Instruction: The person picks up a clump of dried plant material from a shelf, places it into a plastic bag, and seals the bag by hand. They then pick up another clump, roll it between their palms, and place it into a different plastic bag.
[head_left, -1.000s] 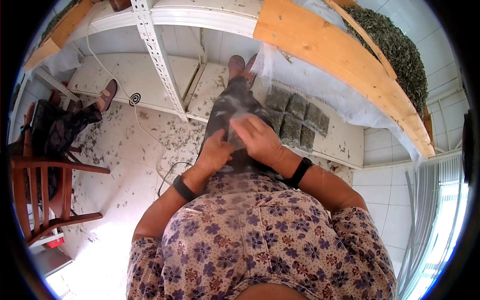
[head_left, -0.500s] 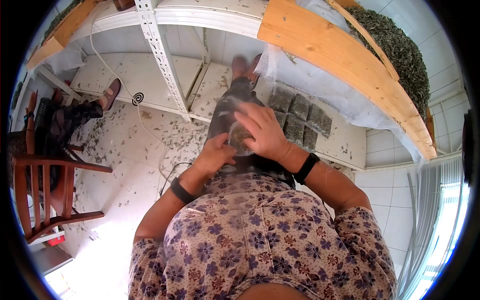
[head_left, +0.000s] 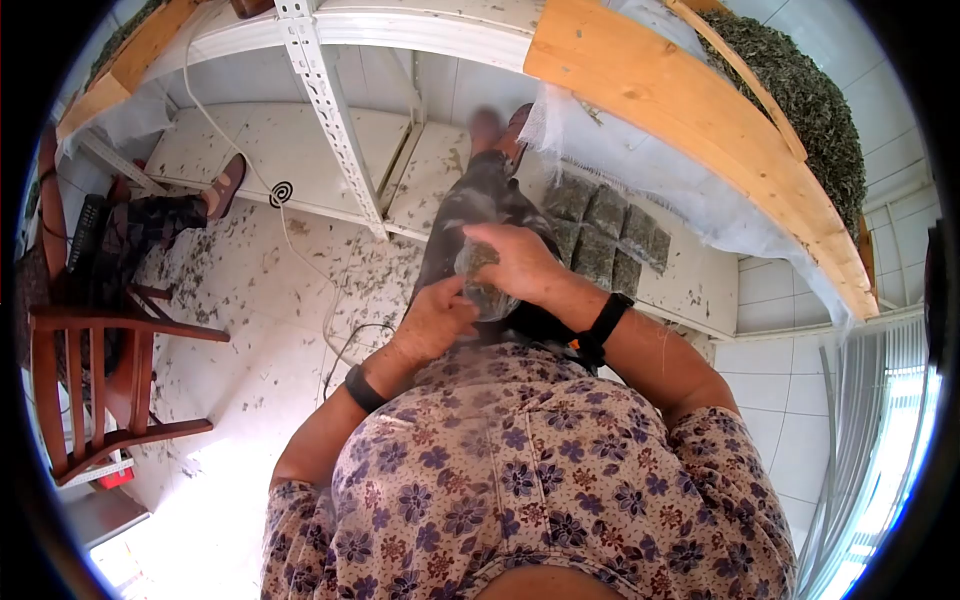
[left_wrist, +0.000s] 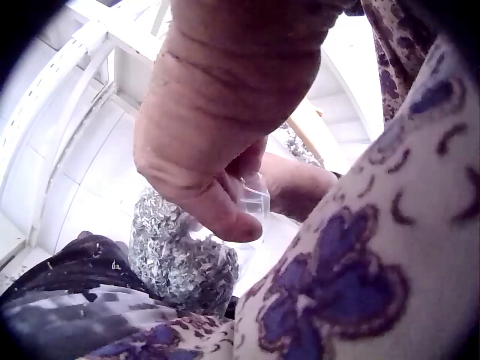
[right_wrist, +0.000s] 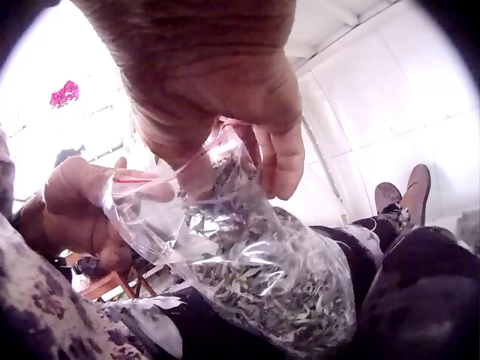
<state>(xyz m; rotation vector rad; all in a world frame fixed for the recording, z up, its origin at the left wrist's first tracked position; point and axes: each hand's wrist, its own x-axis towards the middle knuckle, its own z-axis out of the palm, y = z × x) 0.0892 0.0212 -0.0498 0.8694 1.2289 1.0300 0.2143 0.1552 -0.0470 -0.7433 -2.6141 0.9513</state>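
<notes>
in the middle of the head view, on the person's lap, the left hand (head_left: 432,322) pinched the open lip of the clear plastic zip bag stuffed with dried grey-green leaves (right_wrist: 255,262), thumb and fingers closed on the film. to its right, the right hand (head_left: 520,265) curled round the bag's upper side, holding it upright. the bag looked light and soft, its thin film slippery and easy to crumple, so the red-lined mouth seemed the surest place to hold, with a palm under the bulging belly. against the frame a second back, the right hand no longer lay flat on top but had turned to cup the bag, which stood more upright. further right, flat packed bags of the same leaves (head_left: 604,236) lay on the white shelf (head_left: 690,285).
</notes>
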